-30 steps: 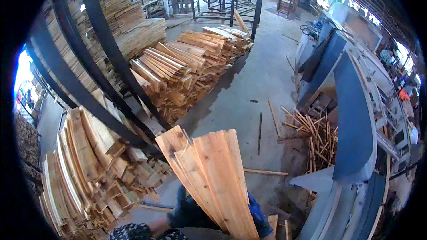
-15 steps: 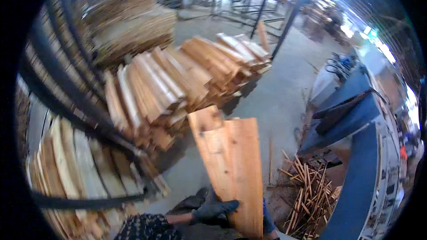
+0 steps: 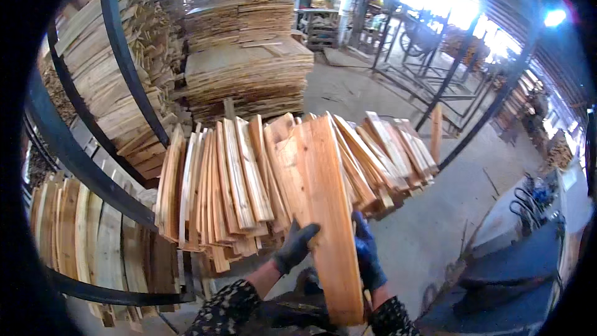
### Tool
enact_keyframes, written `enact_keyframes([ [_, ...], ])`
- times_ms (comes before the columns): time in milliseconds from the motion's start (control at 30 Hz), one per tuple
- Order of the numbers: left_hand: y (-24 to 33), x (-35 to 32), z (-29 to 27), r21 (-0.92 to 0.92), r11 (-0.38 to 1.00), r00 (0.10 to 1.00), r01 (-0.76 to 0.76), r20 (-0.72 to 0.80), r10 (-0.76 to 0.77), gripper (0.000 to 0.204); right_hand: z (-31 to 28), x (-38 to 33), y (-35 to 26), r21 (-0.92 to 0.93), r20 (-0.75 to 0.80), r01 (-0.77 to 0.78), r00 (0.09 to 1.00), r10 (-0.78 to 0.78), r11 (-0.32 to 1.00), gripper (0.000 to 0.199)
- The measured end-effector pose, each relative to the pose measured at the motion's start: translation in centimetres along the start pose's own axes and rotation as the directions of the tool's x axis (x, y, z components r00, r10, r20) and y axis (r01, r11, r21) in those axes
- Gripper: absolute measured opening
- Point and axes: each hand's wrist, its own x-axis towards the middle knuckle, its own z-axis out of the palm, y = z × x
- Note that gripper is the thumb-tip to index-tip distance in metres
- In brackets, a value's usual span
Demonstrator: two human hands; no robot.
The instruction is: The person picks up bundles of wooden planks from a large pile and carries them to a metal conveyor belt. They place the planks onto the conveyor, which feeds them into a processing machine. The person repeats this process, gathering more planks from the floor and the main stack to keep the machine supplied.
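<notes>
gripped on both long edges, a bundle of pale wood slats [image 3: 326, 211], upright and tilted; left grip [image 3: 295, 246], dark-gloved, closed on its left edge; right grip [image 3: 367, 252], blue-gloved, closed on its right edge; just behind, a leaning slat pile [image 3: 230, 186]; open concrete floor [image 3: 435, 224] to the right.

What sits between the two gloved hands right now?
In the head view, a bundle of flat wooden boards fills the gap: the left hand presses its left face, the right hand grips its right edge.
</notes>
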Motion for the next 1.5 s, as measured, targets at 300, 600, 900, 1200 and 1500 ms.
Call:
enact_keyframes([
  [300,3.7,16.4,-2.4,0.113,0.984,0.93,-0.138,-0.328,0.167,0.065,1.7,24.5,6.0,-0.461,0.233,0.203,0.967,-0.103,0.864,0.076],
  [600,-7.9,0.9,-10.0,0.025,0.995,0.865,0.094,-0.497,-0.069,0.041,-4.5,17.3,13.6,-0.057,-0.016,-0.109,0.994,0.108,0.992,0.045],
  [900,-18.0,-16.1,-14.1,0.983,0.118,0.957,0.138,-0.164,0.241,0.013,-3.3,10.0,17.7,0.617,0.288,-0.681,0.662,0.692,0.395,0.067],
  [1200,-22.2,-18.2,-18.5,0.137,0.985,0.684,-0.105,-0.709,0.172,0.064,15.5,3.0,18.3,-0.245,0.55,-0.693,0.477,0.686,0.678,0.055],
  [1500,-29.6,-40.5,-21.6,-0.173,0.95,-0.057,0.26,-0.985,-0.164,0.053,20.1,-14.8,24.2,-0.765,0.627,0.104,-0.108,0.771,0.636,0.043],
])
